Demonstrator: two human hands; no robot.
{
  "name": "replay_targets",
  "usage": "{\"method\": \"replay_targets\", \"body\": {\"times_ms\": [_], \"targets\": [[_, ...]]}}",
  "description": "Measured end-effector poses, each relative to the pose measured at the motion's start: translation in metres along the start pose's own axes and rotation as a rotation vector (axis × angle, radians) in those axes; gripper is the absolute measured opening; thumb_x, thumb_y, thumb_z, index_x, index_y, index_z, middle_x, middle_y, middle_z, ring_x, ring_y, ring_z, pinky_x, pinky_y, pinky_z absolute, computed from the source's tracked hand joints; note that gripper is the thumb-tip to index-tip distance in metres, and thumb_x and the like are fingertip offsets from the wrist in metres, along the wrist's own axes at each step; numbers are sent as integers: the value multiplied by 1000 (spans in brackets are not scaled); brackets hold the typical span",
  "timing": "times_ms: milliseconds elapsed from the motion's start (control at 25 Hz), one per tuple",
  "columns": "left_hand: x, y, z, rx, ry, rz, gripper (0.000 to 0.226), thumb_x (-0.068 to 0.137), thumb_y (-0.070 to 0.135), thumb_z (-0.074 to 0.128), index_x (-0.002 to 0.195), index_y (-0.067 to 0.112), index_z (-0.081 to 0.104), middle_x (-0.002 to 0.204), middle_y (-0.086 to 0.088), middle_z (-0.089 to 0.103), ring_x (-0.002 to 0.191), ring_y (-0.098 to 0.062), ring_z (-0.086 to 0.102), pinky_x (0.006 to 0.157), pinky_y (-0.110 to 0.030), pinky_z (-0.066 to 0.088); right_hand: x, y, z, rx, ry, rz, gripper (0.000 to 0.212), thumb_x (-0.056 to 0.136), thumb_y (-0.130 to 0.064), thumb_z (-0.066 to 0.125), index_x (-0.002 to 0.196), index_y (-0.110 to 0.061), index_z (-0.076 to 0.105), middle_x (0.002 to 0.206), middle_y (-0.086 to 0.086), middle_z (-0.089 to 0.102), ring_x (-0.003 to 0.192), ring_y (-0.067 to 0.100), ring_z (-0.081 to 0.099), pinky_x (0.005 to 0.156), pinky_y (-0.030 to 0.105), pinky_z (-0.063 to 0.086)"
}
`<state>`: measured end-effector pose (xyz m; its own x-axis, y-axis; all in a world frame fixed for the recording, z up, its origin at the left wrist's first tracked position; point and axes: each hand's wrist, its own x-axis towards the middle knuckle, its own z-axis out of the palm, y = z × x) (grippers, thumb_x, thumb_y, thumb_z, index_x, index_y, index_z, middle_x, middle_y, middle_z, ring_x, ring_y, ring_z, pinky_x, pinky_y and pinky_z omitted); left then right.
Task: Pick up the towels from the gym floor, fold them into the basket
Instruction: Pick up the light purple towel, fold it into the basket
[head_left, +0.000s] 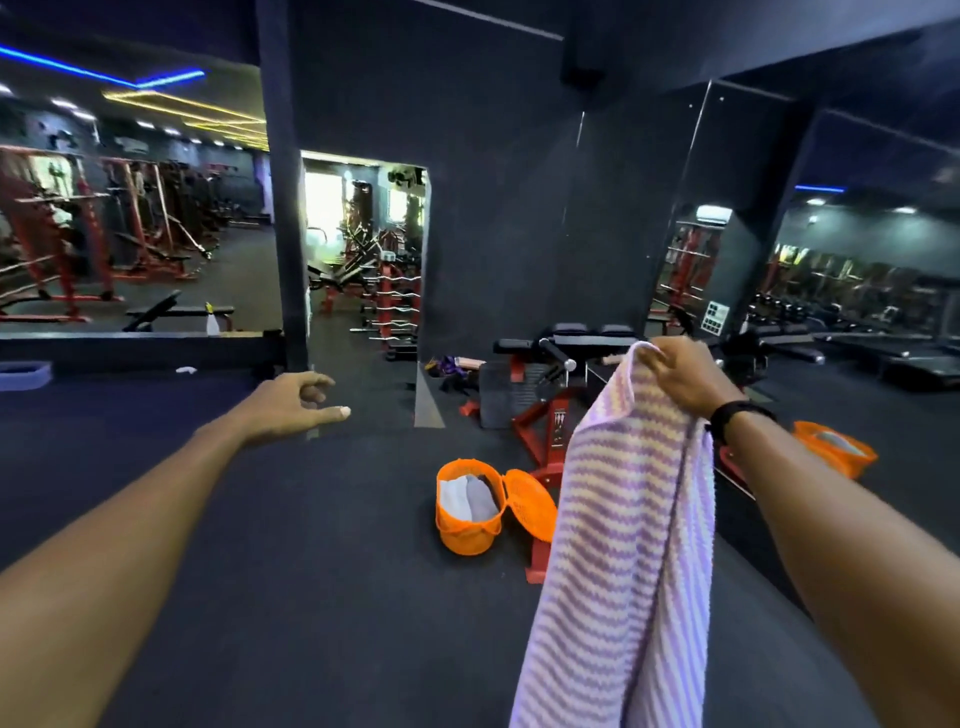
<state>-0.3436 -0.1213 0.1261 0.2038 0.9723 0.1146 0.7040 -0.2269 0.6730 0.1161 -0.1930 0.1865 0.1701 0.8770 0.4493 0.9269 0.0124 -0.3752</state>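
Towel lifted, not yet folded; basket ahead on the floor.

Our left hand (296, 402) reaches forward holding nothing, fingers loosely curled with one extended, probably going for the towel's free corner. The orange mesh basket (467, 525) stands on the dark gym floor (311, 545), lid (530, 512) leaning against it, light folded cloths already inside. Our right hand (680, 376) pinches the top corner of the purple-and-white striped towel (628, 545), held high so it hangs straight for folding.

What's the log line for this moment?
right hand: holds striped towel | left hand: free | basket: open, partly filled
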Motion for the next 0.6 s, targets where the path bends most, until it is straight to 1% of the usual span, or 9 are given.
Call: {"method": "replay_targets", "body": {"times_ms": [120,240,280,360,440,600], "targets": [[66,8,28,37,-46,53,60,77,44,74,129,19,56,115,-2,63,99,-13,61,86,-24,42,43,18,26,9,-4,25,29,99,-25,49,73,-13,57,76,10,58,76,24,51,67,35,37],[127,16,57,61,-80,85,58,78,42,73,128,19,56,112,0,62,100,-14,62,86,-24,43,93,44,58,31,-12,19,31,99,-23,48,78,-2,61,76,17,61,76,28,54,67,38,39],[148,20,67,64,-80,87,57,78,42,73,128,19,56,111,0,61,101,-14,62,86,-24,43,112,54,68,35,-16,13,32,99,-22,48,74,-3,58,72,15,58,73,27,52,65,37,37],[189,29,87,56,-73,89,57,78,42,74,127,20,56,111,0,62,102,-15,61,89,-26,45,154,71,90,86,-7,-7,37,98,-18,47,62,-12,45,62,6,48,66,20,43,61,35,31],[231,44,104,37,-74,76,59,77,44,74,127,20,56,113,0,63,103,-14,62,92,-29,48,197,81,109,155,-7,-47,38,97,-15,46,60,-14,37,60,1,40,62,15,37,55,29,29],[307,98,148,38,-105,102,60,73,48,76,126,25,58,113,3,63,102,-11,62,90,-26,49,281,97,141,276,-74,-133,33,96,-15,43,64,-8,40,66,3,39,66,12,36,59,33,28]]}}
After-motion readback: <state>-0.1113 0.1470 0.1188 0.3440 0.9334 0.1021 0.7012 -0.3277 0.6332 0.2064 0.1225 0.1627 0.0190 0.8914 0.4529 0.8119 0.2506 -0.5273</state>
